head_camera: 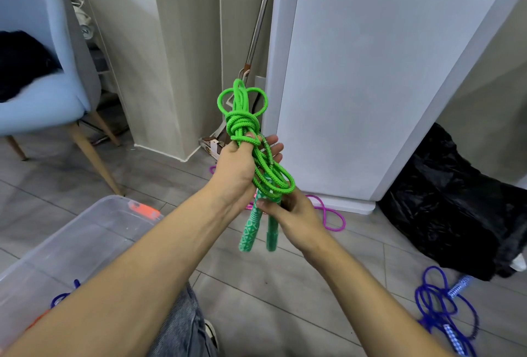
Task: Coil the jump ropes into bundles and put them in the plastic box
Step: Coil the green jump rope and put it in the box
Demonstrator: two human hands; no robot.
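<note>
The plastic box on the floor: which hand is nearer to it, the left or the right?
Left. The left hand, gripping the green rope, is above and right of the plastic box; the right hand, holding the handles, is further right.

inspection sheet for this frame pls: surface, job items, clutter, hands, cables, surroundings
Surface: grey tiled floor.
Job's things: green jump rope coiled, held up; clear plastic box lower left; purple rope and blue rope loose on floor.
Clutter: black bag.
Grippers: left hand grips the coil; right hand holds the handles.
Cables: nothing seen.
Surroundings: blue chair, white appliance, mop pole.
</note>
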